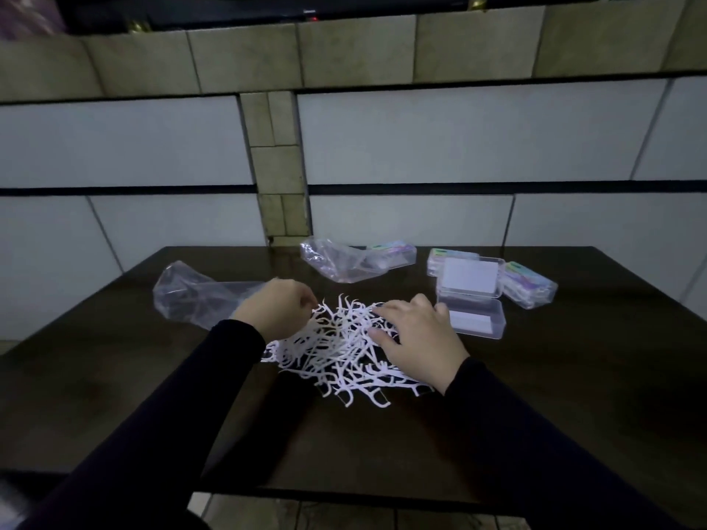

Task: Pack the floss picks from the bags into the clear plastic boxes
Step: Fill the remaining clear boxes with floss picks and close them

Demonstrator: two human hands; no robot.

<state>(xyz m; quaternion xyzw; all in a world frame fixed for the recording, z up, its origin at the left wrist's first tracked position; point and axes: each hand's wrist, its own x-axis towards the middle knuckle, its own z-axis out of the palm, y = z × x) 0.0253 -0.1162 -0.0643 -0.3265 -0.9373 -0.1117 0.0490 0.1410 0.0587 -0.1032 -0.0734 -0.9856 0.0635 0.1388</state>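
Note:
A loose heap of white floss picks (340, 350) lies in the middle of the dark table (574, 395). My left hand (277, 309) sits at the heap's left edge, fingers curled and pinching at picks. My right hand (417, 334) rests on the heap's right side, thumb and fingers touching picks. Just right of that hand an open clear plastic box (472, 300) stands with its lid raised and a white card inside. A crumpled clear bag (199, 296) lies behind my left hand, and a second clear bag (336, 262) lies further back.
Three closed clear boxes with colourful labels sit at the back: one (394, 252) behind the second bag, one (449, 258) behind the open box, one (530, 285) to its right. A tiled wall rises behind the table. The table's near edge runs below my forearms.

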